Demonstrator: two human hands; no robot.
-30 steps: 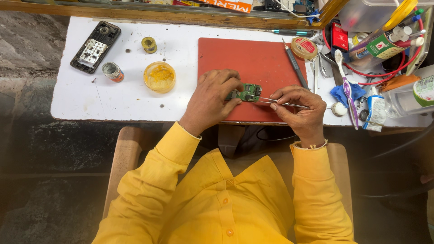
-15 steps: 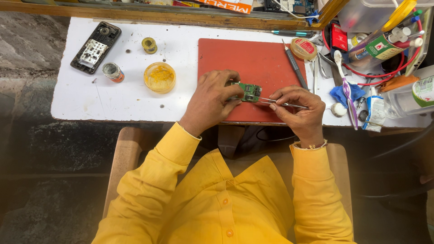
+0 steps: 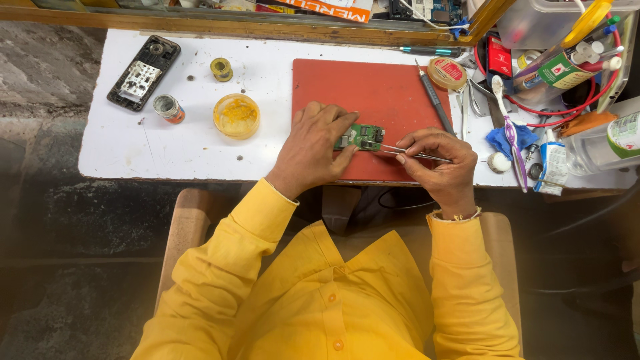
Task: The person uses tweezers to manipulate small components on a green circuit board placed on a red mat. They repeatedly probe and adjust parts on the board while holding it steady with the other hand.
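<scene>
A: Entry, head view, left to right. Far left on the white table [image 3: 167, 150]: an opened phone shell [image 3: 144, 72], dark frame, pale insides, lying at a slant. Fine detail inside it not readable.

B: Next to it?

A: A small roll [image 3: 167, 108] just below the shell, a small yellowish spool [image 3: 221, 69] further up, then a round yellow tub [image 3: 237, 116], lid off. Its contents are hard to make out.

B: Centre?

A: Red mat [image 3: 373, 90]. The left hand [image 3: 313, 147] lies on the mat's lower edge, fingers and thumb closed on the left end of a small green circuit board [image 3: 363, 137]. The hand covers that end, so the board's full outline is not visible. The board sits at the mat's lower middle, between the two hands.

B: Right hand?

A: The right hand [image 3: 443, 167] pinches metal tweezers [image 3: 407, 153], fingers together around the shaft. The tips reach the board's right edge. Whether the tips grip a part or only touch, I cannot tell; too small.

B: Further right?

A: A slim dark tool [image 3: 433, 103] lies on the mat's right side, with a round flat tin [image 3: 447, 73] at its upper end. Past that, a white and purple toothbrush [image 3: 510, 130] over a blue cloth [image 3: 503, 139], red wires [image 3: 533, 107], and a clear bottle [image 3: 603, 143] cut off by the right edge. That heap overlaps heavily; several items unidentifiable.

B: Foreground?

A: Yellow shirt sleeves [image 3: 253, 220] and a wooden seat, partly hidden beneath the person.
</scene>
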